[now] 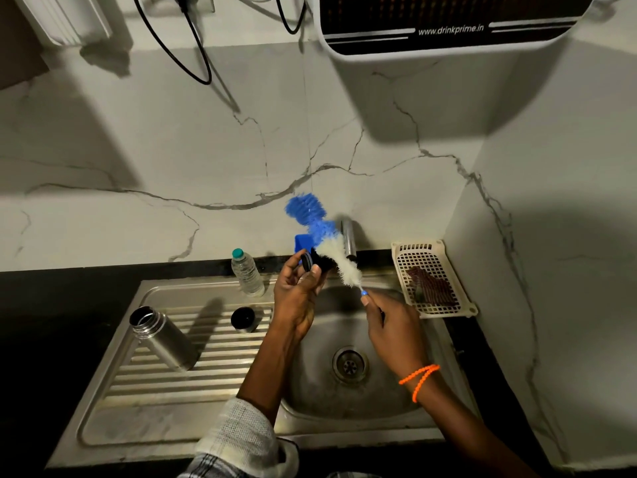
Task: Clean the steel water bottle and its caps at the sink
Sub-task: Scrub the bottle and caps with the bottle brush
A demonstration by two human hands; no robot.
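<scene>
While the left hand [299, 288] is pinching a black cap [312, 262] above the sink [348, 391], the right hand [393, 327] is gripping a bottle brush [327, 243] against it; the steel bottle [162, 334] is standing open on the drainboard, left.

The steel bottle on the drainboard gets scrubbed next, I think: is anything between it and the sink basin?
Nothing visible blocks it. The steel bottle stands open-mouthed on the drainboard; only the left forearm crosses toward the sink basin.
</scene>
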